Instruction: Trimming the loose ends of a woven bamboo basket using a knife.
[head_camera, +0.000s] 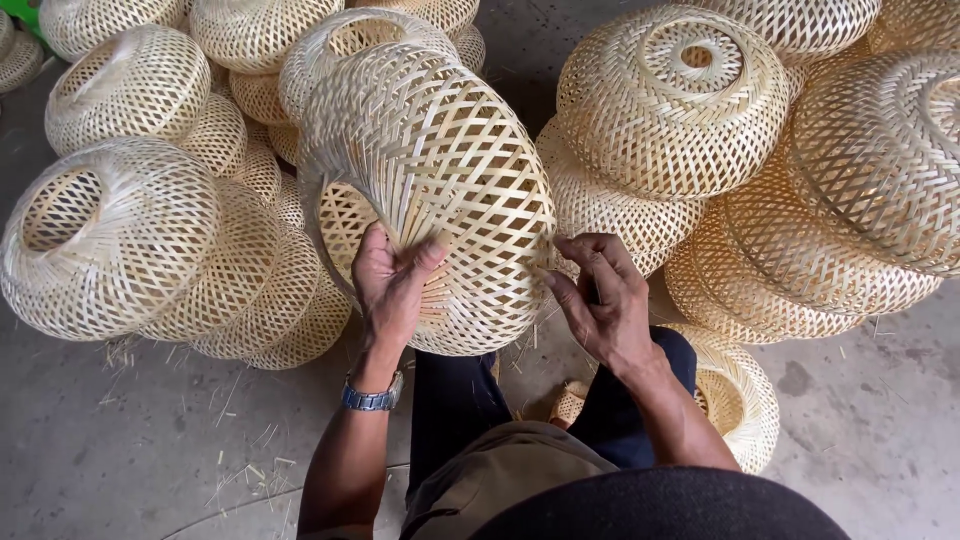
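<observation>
Head view: left hand (392, 280) grips the rim of a woven bamboo lampshade (430, 190) held tilted above the lap — fingers clamped on the splayed strips. Right hand (600, 295) pinches the weave at its right side. Stacked shades (160, 200) flank it on the concrete floor (130, 450).

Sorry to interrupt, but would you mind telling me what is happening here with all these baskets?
A person is holding a woven bamboo basket over their lap. The left hand grips its lower edge, and the right hand pinches at the weave on its side. Stacks of similar baskets surround them on the concrete floor, with loose bamboo slivers scattered about.
</observation>
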